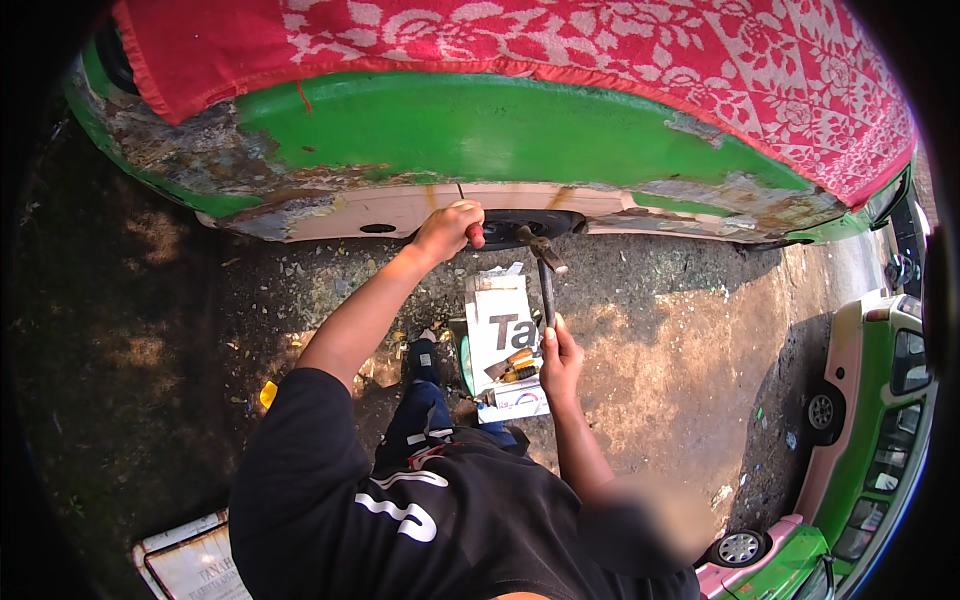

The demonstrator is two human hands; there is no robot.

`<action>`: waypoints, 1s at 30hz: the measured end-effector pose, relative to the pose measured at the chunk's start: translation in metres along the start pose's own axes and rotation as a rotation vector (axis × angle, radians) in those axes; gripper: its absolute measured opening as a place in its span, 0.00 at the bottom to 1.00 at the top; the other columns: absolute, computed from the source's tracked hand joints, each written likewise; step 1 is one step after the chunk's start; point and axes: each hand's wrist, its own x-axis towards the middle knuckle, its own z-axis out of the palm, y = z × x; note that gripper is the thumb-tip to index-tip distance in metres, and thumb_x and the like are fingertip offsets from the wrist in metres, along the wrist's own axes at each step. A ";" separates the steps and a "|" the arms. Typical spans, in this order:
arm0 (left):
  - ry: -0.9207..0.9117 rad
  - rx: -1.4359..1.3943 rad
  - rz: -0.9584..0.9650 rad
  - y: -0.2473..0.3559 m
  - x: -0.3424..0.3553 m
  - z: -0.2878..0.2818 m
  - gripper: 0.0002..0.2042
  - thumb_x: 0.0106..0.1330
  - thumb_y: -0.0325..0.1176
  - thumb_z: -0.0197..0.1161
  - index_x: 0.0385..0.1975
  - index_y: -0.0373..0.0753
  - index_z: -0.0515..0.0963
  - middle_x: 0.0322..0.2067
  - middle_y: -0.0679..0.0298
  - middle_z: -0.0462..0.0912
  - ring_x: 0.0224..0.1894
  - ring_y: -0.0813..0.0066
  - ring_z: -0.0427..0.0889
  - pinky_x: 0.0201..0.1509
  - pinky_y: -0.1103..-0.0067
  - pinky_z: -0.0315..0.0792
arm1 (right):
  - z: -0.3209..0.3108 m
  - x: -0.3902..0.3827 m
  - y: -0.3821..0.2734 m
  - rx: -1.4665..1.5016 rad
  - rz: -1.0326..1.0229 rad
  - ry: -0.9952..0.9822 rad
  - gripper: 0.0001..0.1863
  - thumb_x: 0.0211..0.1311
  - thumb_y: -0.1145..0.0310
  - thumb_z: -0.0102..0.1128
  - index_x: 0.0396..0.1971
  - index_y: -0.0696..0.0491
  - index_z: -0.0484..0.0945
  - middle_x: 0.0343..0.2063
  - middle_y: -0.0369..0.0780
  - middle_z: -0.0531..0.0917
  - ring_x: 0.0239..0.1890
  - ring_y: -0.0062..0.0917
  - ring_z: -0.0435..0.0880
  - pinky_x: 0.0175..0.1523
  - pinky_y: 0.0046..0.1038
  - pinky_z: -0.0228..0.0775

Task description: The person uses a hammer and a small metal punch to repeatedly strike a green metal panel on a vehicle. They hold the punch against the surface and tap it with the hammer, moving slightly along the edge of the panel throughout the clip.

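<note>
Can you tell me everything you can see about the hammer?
The hammer has a worn, brownish head that looks like metal, with a paler end, and a slim, dark handle. The right hand grips the lower handle. Its head end points away from the person, overlapping a dark wheel in this view; I can't tell whether they touch.

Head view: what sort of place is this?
Probably an outdoor vehicle-repair spot: a green vehicle with badly worn paint stands on sunlit, littered ground, the right hand holds a hammer, and a green-and-pink van stands nearby.
</note>
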 end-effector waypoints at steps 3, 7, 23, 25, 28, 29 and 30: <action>-0.025 -0.101 -0.070 -0.015 -0.008 0.006 0.12 0.45 0.16 0.64 0.24 0.37 0.67 0.25 0.62 0.76 0.34 0.64 0.80 0.36 0.69 0.73 | 0.002 -0.002 0.002 -0.009 -0.014 -0.015 0.17 0.68 0.71 0.55 0.54 0.59 0.77 0.32 0.40 0.85 0.33 0.14 0.80 0.40 0.22 0.72; -0.016 -0.087 -0.008 -0.022 -0.013 0.003 0.11 0.49 0.15 0.61 0.28 0.36 0.68 0.29 0.59 0.76 0.48 0.56 0.80 0.46 0.69 0.75 | 0.008 -0.003 -0.010 -0.033 -0.069 -0.043 0.16 0.70 0.71 0.51 0.53 0.63 0.75 0.23 0.27 0.71 0.26 0.10 0.65 0.30 0.16 0.58; 0.063 -0.151 -0.066 -0.014 -0.010 -0.006 0.12 0.48 0.11 0.56 0.30 0.35 0.69 0.26 0.61 0.75 0.32 0.63 0.77 0.47 0.73 0.75 | 0.031 -0.003 -0.029 -0.177 -0.210 -0.126 0.16 0.65 0.72 0.57 0.51 0.60 0.78 0.36 0.50 0.85 0.34 0.35 0.87 0.40 0.29 0.76; 0.003 -0.162 -0.159 -0.016 -0.005 -0.009 0.12 0.48 0.11 0.57 0.30 0.35 0.70 0.27 0.61 0.75 0.33 0.65 0.78 0.45 0.74 0.74 | 0.031 -0.001 -0.029 -0.183 -0.282 -0.109 0.15 0.66 0.72 0.57 0.51 0.61 0.78 0.34 0.49 0.85 0.29 0.35 0.85 0.37 0.29 0.74; -0.091 -0.161 -0.263 -0.015 -0.001 -0.008 0.11 0.49 0.12 0.57 0.29 0.35 0.71 0.27 0.61 0.75 0.32 0.66 0.77 0.38 0.75 0.72 | 0.046 0.015 -0.019 -0.314 -0.229 -0.109 0.15 0.66 0.71 0.58 0.50 0.60 0.78 0.34 0.48 0.86 0.28 0.36 0.84 0.35 0.31 0.74; -0.042 -0.134 -0.210 -0.023 -0.009 -0.004 0.11 0.49 0.11 0.57 0.29 0.35 0.71 0.27 0.61 0.75 0.31 0.67 0.76 0.38 0.76 0.71 | 0.051 0.021 -0.020 -0.255 -0.261 -0.129 0.16 0.66 0.70 0.59 0.51 0.59 0.78 0.34 0.48 0.86 0.28 0.34 0.85 0.34 0.31 0.74; 0.007 -0.106 -0.158 -0.033 -0.020 0.004 0.11 0.49 0.11 0.58 0.29 0.34 0.71 0.27 0.61 0.75 0.30 0.67 0.76 0.37 0.76 0.71 | 0.049 0.011 -0.022 -0.225 -0.267 -0.126 0.16 0.66 0.71 0.58 0.52 0.60 0.78 0.33 0.47 0.86 0.27 0.31 0.83 0.34 0.30 0.73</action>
